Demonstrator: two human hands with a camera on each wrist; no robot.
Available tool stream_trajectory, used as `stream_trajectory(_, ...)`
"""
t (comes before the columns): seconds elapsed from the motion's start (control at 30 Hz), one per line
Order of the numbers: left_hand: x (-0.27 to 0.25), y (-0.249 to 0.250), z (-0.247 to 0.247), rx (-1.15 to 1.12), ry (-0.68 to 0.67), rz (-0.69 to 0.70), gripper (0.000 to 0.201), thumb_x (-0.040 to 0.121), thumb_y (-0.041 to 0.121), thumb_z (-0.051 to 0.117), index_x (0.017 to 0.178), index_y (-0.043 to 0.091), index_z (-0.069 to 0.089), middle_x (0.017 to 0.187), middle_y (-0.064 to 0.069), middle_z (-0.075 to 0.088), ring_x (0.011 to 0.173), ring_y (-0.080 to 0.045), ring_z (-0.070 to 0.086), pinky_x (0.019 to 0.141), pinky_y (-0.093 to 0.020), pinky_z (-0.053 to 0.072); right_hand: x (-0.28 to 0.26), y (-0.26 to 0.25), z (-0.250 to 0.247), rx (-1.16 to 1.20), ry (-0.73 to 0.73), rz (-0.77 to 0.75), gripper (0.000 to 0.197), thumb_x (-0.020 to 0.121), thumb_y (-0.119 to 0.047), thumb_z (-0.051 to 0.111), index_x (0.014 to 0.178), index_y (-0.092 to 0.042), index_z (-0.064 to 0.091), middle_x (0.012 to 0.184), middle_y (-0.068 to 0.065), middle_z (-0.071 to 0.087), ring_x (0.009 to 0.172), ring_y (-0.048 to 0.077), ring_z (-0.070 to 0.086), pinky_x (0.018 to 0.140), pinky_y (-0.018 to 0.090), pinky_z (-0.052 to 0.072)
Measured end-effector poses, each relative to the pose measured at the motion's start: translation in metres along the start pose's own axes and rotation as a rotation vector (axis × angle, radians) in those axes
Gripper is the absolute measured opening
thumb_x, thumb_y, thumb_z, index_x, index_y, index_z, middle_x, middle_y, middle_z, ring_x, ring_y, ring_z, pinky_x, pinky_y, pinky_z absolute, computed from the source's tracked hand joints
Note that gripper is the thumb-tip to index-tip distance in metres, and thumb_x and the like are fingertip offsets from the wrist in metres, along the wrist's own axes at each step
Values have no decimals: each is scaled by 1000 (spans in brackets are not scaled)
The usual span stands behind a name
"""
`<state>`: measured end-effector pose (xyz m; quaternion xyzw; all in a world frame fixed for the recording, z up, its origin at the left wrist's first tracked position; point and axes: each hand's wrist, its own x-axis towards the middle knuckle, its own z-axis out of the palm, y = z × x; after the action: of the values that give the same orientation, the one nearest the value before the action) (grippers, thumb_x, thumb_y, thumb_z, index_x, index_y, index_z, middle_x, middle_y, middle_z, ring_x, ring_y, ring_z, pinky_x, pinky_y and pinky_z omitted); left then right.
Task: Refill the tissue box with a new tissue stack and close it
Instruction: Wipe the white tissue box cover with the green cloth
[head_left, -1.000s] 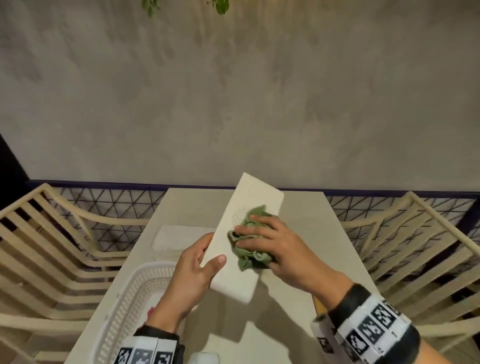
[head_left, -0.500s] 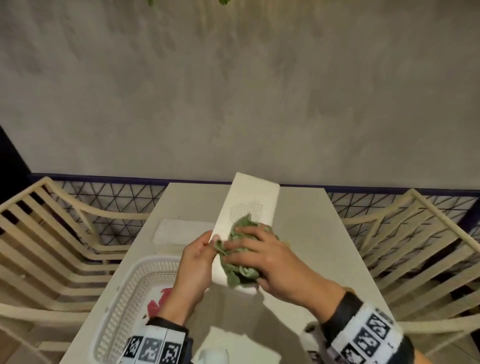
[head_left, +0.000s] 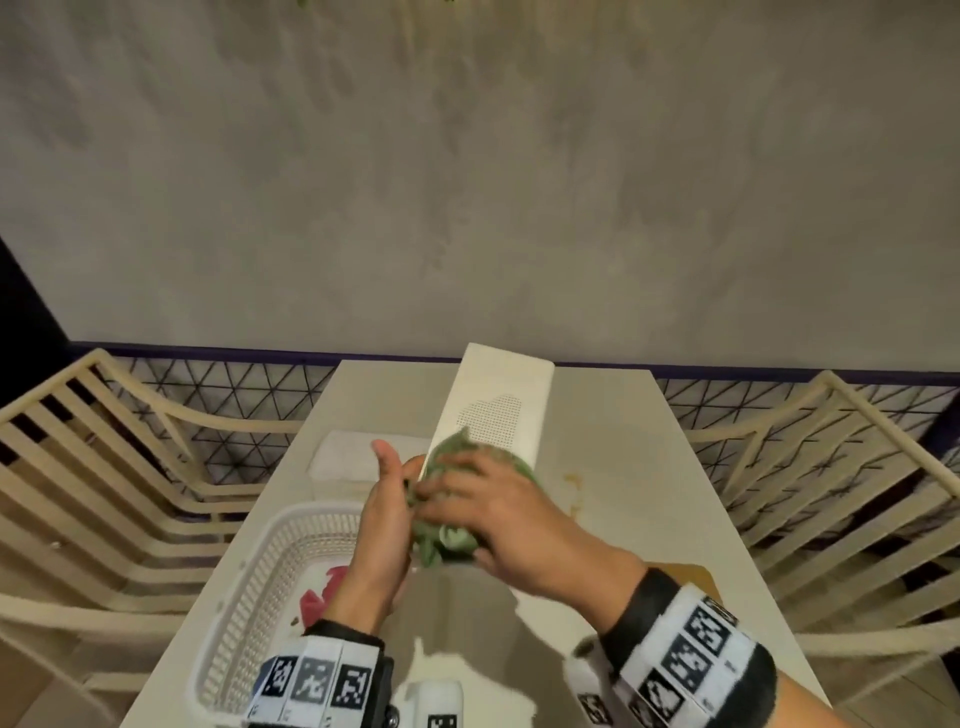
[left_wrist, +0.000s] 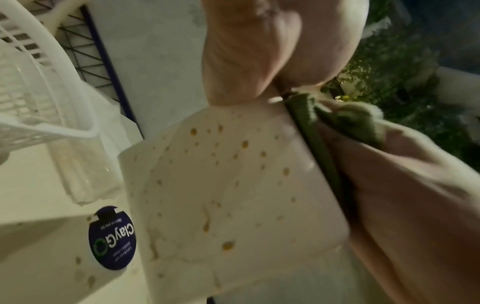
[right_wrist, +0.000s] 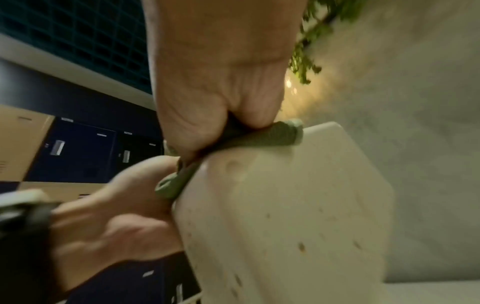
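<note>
Right hand (head_left: 498, 512) slid green cloth (head_left: 448, 540) down white box (head_left: 496, 400) toward near end; left hand (head_left: 383, 514) thumb lifted.

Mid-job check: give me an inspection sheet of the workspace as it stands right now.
Surface: pale table, brownish stain right of the box.
Job's things: tissue box held up tilted, amber spots on it; tissue stack lying on the table beyond the basket.
Clutter: white basket with something red inside; round sticker.
Grippers: left hand holds the box; right hand presses green cloth on it.
Cables: nothing seen.
Surroundings: slatted chairs both sides, grey wall.
</note>
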<state>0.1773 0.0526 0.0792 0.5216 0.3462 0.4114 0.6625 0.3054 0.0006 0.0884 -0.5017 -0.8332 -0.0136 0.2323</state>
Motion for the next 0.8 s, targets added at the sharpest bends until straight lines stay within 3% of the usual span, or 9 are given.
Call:
stream_trajectory(0.07, 0, 1, -3, 11, 2, -1, 92, 63, 86, 27, 105, 17, 70, 105, -15, 73, 104, -31, 67, 99, -53, 46, -7, 8, -4, 37, -52, -55, 57, 58, 1, 63, 112, -19, 66, 124, -1, 62, 118, 30, 48, 99, 52, 37)
stream_trajectory(0.17, 0, 0, -1, 17, 26, -1, 93, 59, 90, 30, 101, 17, 71, 105, -13, 73, 105, -28, 67, 100, -51, 45, 4, 6, -14, 26, 44, 91, 54, 61, -5, 50, 109, -17, 68, 119, 1, 65, 111, 30, 50, 93, 52, 42)
stream_trajectory(0.3, 3, -1, -5, 90, 50, 20, 95, 61, 86, 21, 106, 16, 69, 103, -14, 73, 99, -27, 69, 94, -46, 51, -5, 3, -9, 7, -93, -122, 44, 69, -8, 50, 108, -19, 68, 118, -1, 64, 115, 30, 49, 94, 51, 41)
stream_trajectory(0.43, 0, -6, 3, 115, 54, -26, 107, 51, 93, 21, 112, 17, 66, 111, -14, 70, 108, -31, 64, 99, -49, 47, 9, 14, -21, -88, 78, 99, 44, 66, -7, 57, 107, -18, 68, 113, 2, 66, 105, 31, 53, 87, 51, 46)
stream_trajectory(0.57, -1, -9, -2, 40, 14, 33, 92, 49, 94, 30, 93, 26, 72, 95, -8, 76, 95, -24, 71, 86, -41, 56, -6, 8, -15, -50, -90, -147, 44, 65, -6, 75, 106, -18, 69, 114, 1, 66, 109, 31, 53, 93, 44, 41)
stream_trajectory(0.63, -1, -14, -2, 59, -40, 85, 96, 44, 95, 40, 95, 20, 71, 92, -8, 76, 85, -21, 71, 71, -33, 57, -2, 34, -32, -24, 22, 21, 51, 59, 4, 70, 106, -15, 70, 112, 4, 67, 106, 31, 53, 92, 48, 44)
stream_trajectory(0.7, 1, -14, -1, 77, -93, 135, 87, 48, 86, 57, 100, 17, 68, 94, -8, 74, 84, -24, 67, 69, -35, 53, 8, 33, -37, -47, 72, 165, 51, 61, 5, 65, 108, -16, 69, 115, 3, 66, 108, 30, 51, 93, 50, 43)
stream_trajectory(0.77, -1, -14, -8, 29, -114, 155, 62, 53, 57, 81, 100, 19, 68, 95, -9, 74, 89, -25, 67, 71, -32, 55, 4, 25, -28, -11, 8, 46, 51, 64, 1, 63, 111, -17, 67, 120, 1, 64, 114, 30, 49, 100, 46, 37)
stream_trajectory(0.8, -3, -13, -11, 13, -133, 157, 54, 54, 40, 84, 101, 19, 68, 98, -9, 74, 91, -25, 68, 73, -31, 56, -4, 27, -27, 1, -21, -21, 51, 63, 1, 62, 111, -17, 68, 121, 1, 64, 115, 29, 48, 101, 44, 35)
